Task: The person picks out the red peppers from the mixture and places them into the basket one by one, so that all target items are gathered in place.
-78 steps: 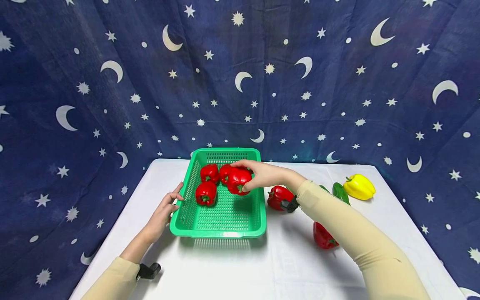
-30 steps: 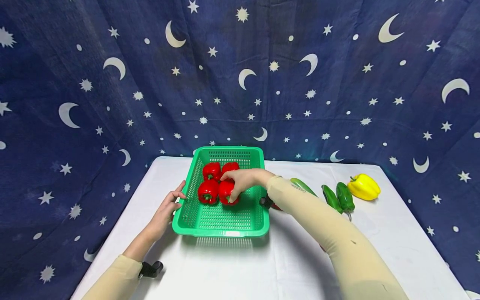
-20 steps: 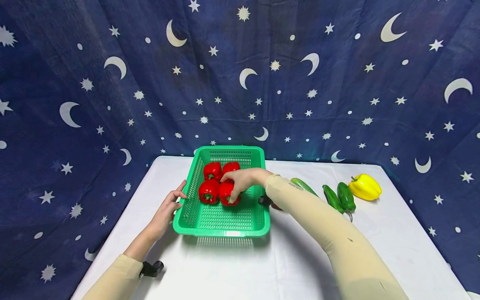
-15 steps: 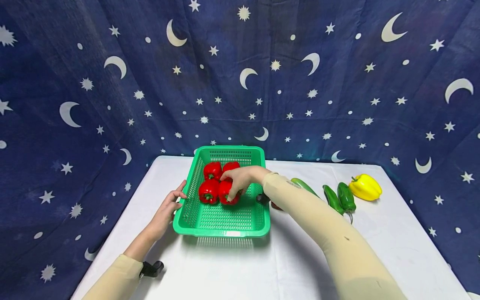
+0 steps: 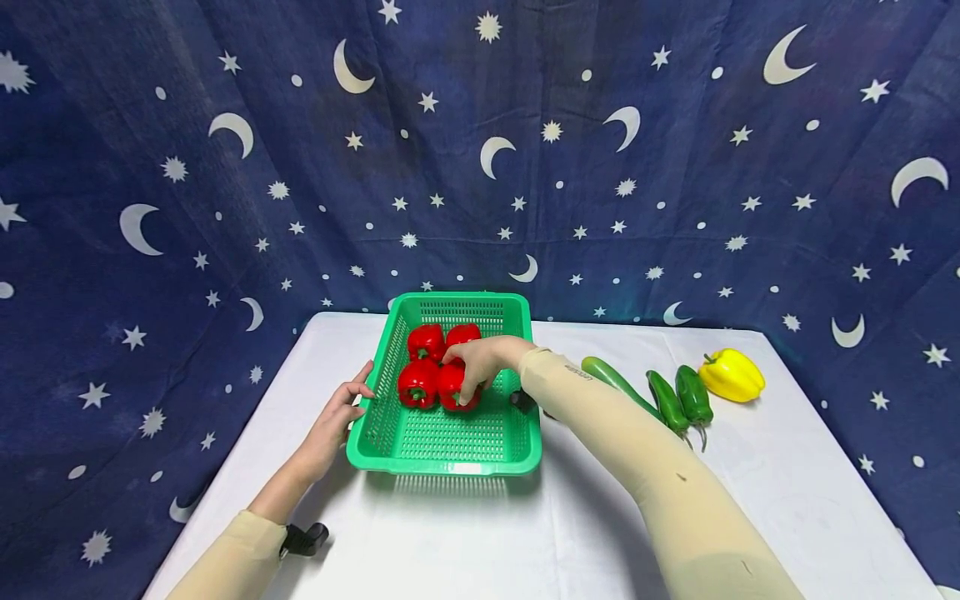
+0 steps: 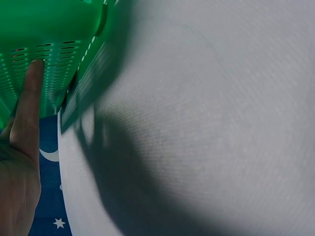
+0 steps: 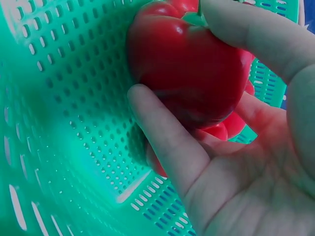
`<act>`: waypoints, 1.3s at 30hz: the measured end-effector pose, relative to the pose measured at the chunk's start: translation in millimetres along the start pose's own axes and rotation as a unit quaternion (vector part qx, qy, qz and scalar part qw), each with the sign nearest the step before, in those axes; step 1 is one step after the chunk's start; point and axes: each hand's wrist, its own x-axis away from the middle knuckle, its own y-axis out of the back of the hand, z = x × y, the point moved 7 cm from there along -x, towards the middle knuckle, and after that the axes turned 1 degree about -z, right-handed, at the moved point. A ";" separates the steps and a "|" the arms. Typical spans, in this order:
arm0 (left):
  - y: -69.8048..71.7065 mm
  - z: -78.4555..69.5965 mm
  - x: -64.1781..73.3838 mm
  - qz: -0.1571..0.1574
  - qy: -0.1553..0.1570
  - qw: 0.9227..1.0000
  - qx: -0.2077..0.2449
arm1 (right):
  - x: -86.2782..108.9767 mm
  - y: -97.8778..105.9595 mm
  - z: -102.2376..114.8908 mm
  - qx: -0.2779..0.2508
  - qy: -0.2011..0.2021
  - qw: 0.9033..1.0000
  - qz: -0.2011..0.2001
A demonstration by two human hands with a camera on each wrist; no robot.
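Observation:
A green perforated plastic basket [image 5: 442,468] stands on the table with several red bell peppers inside. In it, my right hand [image 5: 489,360] holds the front-right red bell pepper [image 5: 452,385], thumb near the stem and fingers around its side, as the right wrist view shows. That pepper [image 7: 187,64] sits low in the basket beside another red bell pepper [image 5: 417,383]. Two more, one at back left [image 5: 426,342] and one at back right [image 5: 462,333], lie behind. My left hand [image 5: 330,429] touches the basket's left side, one straight finger [image 6: 30,98] against the outer wall.
Right of the basket lie a long green zucchini-like vegetable [image 5: 617,383], two dark green peppers [image 5: 678,398] and a yellow bell pepper [image 5: 732,375]. My right sleeve [image 5: 637,450] covers part of the white table [image 5: 465,542]. A starry blue curtain [image 5: 480,233] hangs behind.
My right hand has brought its red bell pepper down and slightly left, beside the others. My left hand stays at the basket. Red bell peppers right of the basket are now mostly hidden by my arm.

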 end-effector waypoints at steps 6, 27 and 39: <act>-0.4 -0.3 0.1 0.000 0.003 1.000 0.001 | -0.5 -0.1 -1.7 0.015 0.005 1.000 -0.002; 0.5 1.5 -1.0 -0.006 0.004 1.000 -0.005 | 4.3 12.4 -1.8 0.107 0.031 0.993 -0.039; -1.0 -0.5 -0.5 -0.012 0.009 1.000 -0.010 | 7.4 14.0 -3.4 0.093 0.031 0.994 -0.045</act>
